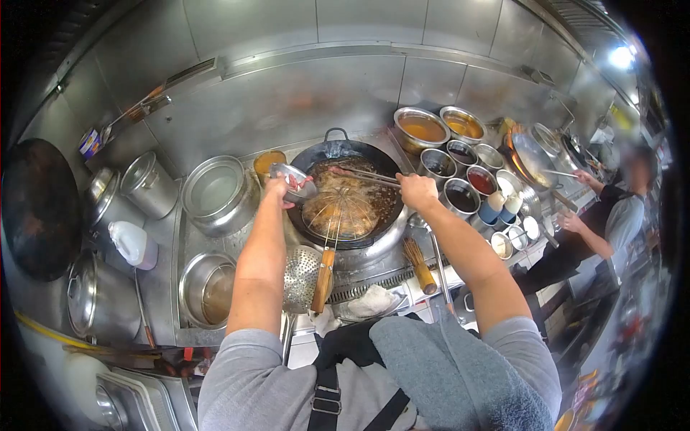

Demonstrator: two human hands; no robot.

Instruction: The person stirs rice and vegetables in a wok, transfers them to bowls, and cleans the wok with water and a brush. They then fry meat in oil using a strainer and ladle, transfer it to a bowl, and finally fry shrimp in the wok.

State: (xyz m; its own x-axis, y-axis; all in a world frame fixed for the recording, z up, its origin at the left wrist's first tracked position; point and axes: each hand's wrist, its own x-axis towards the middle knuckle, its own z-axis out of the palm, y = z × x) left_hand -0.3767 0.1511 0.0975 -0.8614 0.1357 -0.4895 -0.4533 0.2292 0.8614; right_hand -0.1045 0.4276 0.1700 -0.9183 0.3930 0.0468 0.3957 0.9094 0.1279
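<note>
Head view, down onto the bench [164,280], with a dark wok [320,151] near its middle, toward the back edge. In the left hand [277,188], fingers curled snugly around the outer left side: a small steel bowl [307,191], over the wok's left rim, mouth tipped toward the wok, reddish pieces [295,182] near the lip. In the right hand [419,192], folded firmly with no evident gap: long tongs [370,177], grasped by the right end. Governing relation: long axis of the tongs across the wok's far half, roughly along the bench's back edge, tips leftward, pointing toward the bowl; tips and bowl near but apart, with the left hand nearer to the tips than the right. Spread of the tips, and any morsel between: too small to tell. Height of the bowl above the rim: likewise uncertain. Below, in the wok's near half: a wire strainer [341,215] over bubbling brown liquid [371,204], wooden handle [323,280] directed toward the bench's front edge. Close to that edge, a perforated skimmer [297,274] left of the handle and a brush [419,266] to the right. Toward the left edge, a wide pot [231,223]; toward the right, clustered sauce pots [463,212]. Past these, at far right, a co-worker [627,215], well apart.
</note>
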